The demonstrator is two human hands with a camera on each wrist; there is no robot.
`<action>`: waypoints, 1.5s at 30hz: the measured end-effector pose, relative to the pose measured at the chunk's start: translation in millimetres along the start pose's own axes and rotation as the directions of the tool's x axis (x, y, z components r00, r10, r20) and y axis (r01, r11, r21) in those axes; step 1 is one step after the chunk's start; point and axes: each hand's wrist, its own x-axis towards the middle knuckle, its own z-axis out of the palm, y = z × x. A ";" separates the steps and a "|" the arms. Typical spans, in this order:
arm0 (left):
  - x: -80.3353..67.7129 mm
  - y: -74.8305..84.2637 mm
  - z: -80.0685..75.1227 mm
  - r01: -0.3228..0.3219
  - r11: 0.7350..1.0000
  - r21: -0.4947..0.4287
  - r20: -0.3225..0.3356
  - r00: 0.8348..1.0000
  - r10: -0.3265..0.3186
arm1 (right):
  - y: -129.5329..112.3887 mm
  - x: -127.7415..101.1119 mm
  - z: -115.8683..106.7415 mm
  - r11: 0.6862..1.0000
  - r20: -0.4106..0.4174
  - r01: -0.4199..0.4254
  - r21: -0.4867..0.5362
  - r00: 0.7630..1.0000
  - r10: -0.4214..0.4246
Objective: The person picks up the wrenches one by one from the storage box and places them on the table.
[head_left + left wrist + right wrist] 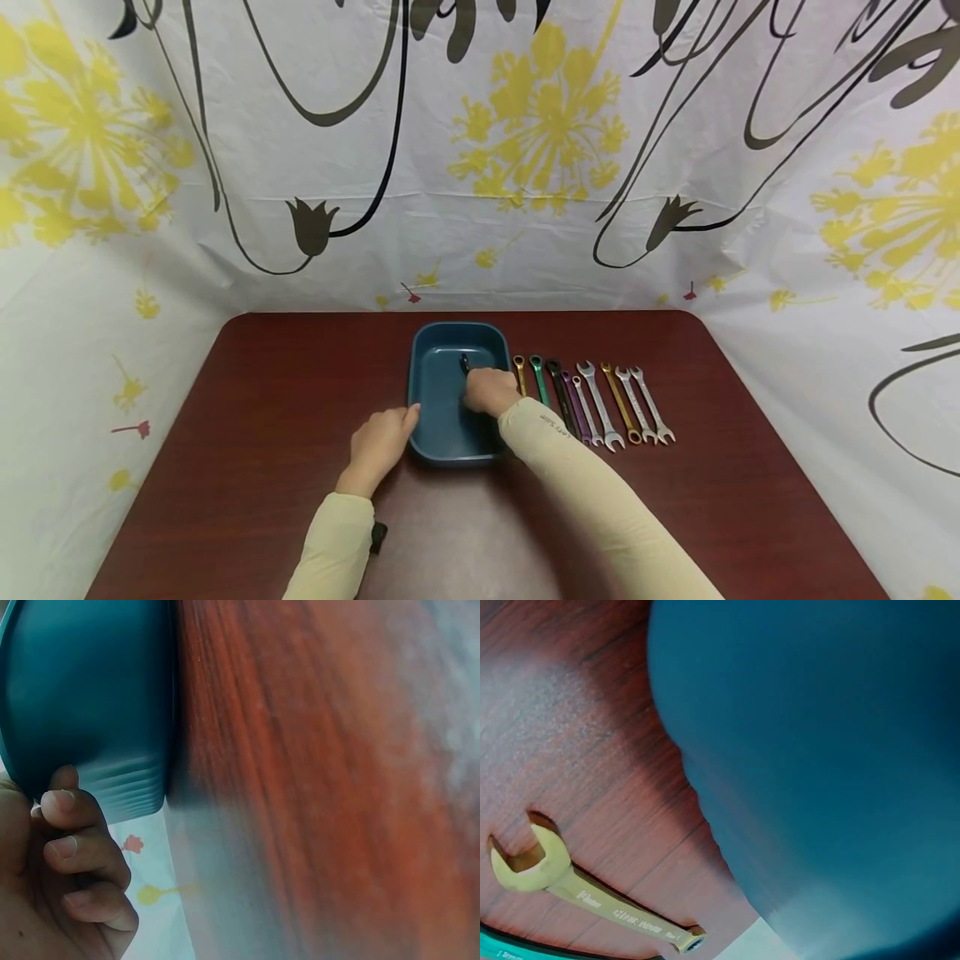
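A blue rectangular tray (431,417) stands on the table. At its left side my left hand (380,442) grips the rim, thumb on top in the head view. In the left wrist view, the curled fingers (79,851) lie by the tray's outer wall (90,682). My right hand (491,392) is inside the tray, fingers curled round a black wrench (464,363); only its dark end shows past the hand. Just right of the tray lies a gold wrench (519,367), its open end and ring end visible in the right wrist view.
Right of the tray a row of wrenches lies side by side: green (537,371), black (557,383), purple (573,400), another gold one (618,400) and several silver ones (600,404). The dark red table (315,367) meets a patterned cloth (360,283) at the back.
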 end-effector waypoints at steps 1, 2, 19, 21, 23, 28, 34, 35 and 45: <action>0.0 0.1 0.0 -0.001 1.000 -0.002 -0.001 1.000 0.001 | 0.7 0.1 -0.5 1.000 0.004 0.007 0.006 1.000 -0.007; 0.0 0.3 -0.1 -0.002 1.000 -0.004 -0.001 1.000 0.002 | 1.6 -0.1 -1.4 1.000 0.009 0.015 0.016 1.000 -0.015; 1.2 -1.5 1.1 0.001 1.000 0.019 0.001 1.000 -0.001 | 18.6 4.4 -23.1 0.937 0.073 0.209 0.281 0.969 -0.238; 1.5 -1.4 1.1 0.003 1.000 0.021 -0.001 1.000 -0.003 | 21.0 5.4 -23.7 0.921 0.072 0.224 0.320 0.963 -0.259; 1.5 -1.4 0.8 0.003 1.000 0.022 -0.004 1.000 -0.003 | 23.5 6.4 -24.8 0.905 0.064 0.244 0.349 0.957 -0.283; 0.9 -1.3 0.6 0.007 1.000 0.021 0.004 1.000 -0.007 | 29.9 4.0 -30.8 0.885 0.061 0.268 0.381 0.948 -0.314; 0.0 -0.3 0.7 0.001 0.999 0.036 0.003 1.000 -0.001 | 43.1 -3.5 -46.9 0.868 0.091 0.254 0.428 0.943 -0.321; -0.2 -0.1 0.7 -0.001 0.999 0.035 0.003 1.000 0.001 | 46.5 -4.4 -50.3 0.866 0.093 0.253 0.431 0.942 -0.322; -1.3 1.8 0.2 -0.005 0.999 0.041 0.013 1.000 0.004 | 92.5 -5.9 -76.0 0.832 0.085 0.246 0.497 0.941 -0.329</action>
